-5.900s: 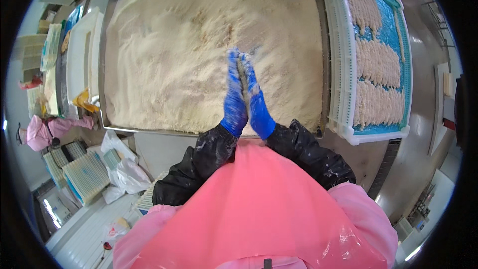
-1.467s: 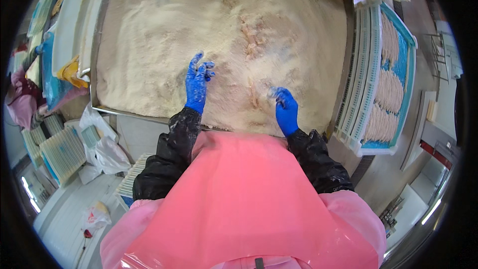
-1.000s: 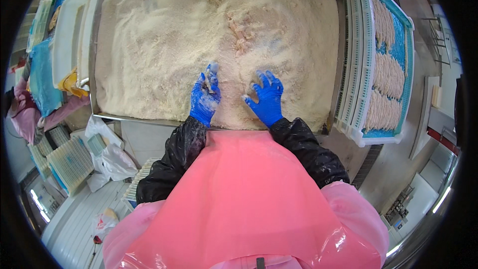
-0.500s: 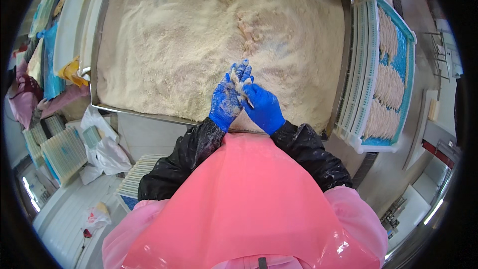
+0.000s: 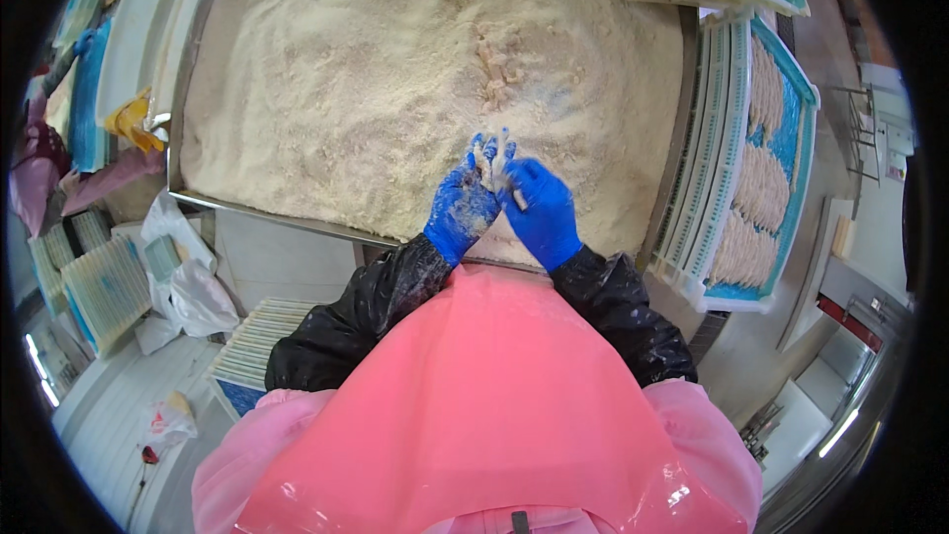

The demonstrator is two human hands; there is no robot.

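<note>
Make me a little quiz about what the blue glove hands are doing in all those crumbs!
1. True or false: the left hand and right hand press one crumbed piece between them.
2. The big metal tray holds: A water, B pale breadcrumbs, C rice?
3. On which side of the person is the blue-lined crate with rows of coated strips?

Key: 1 true. 2 B. 3 the right.

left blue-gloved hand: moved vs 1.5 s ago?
Yes. The left blue-gloved hand has come in rightward from the breadcrumb tray's left part to meet the right gloved hand around a breaded piece near the tray's front edge.
</note>
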